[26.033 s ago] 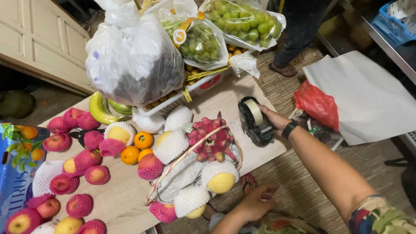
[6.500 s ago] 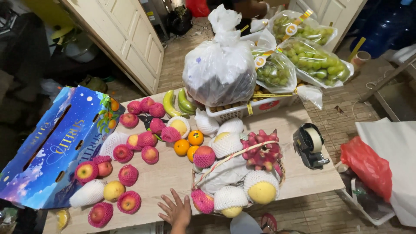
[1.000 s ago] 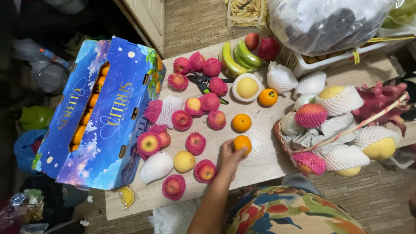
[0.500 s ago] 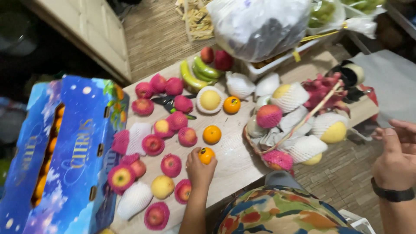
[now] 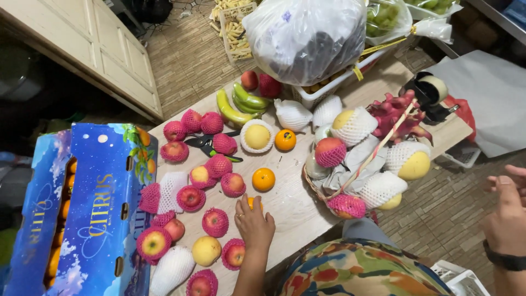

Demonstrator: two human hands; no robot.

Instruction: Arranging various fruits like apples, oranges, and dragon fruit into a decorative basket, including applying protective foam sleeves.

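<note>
Head view: left hand (image 5: 255, 223) is laid palm-down on the wooden table (image 5: 298, 205), fingers closed over a small orange (image 5: 251, 203), mostly hidden under them. Right hand (image 5: 507, 216) is held off the table at 3 o'clock, empty, fingers loosely spread, nothing touched.

At 9 o'clock of the left hand, netted apples (image 5: 215, 222) and yellow pears (image 5: 206, 250) are spread loose on the table, not packed. A blue citrus box (image 5: 101, 219) is seen at the far 9 o'clock edge, more oranges visible inside.

Two further oranges (image 5: 263, 179) are left loose at 12 o'clock, black scissors (image 5: 205, 143) beyond them. At 2 o'clock the basket (image 5: 323, 189) is already well filled: netted fruit, dragon fruit (image 5: 392, 112) on top. Judged: basket partly done, most table fruit yet to be placed.

Farthest: bananas (image 5: 233, 109), white plastic bag (image 5: 304, 35), tape dispenser (image 5: 430, 90).
</note>
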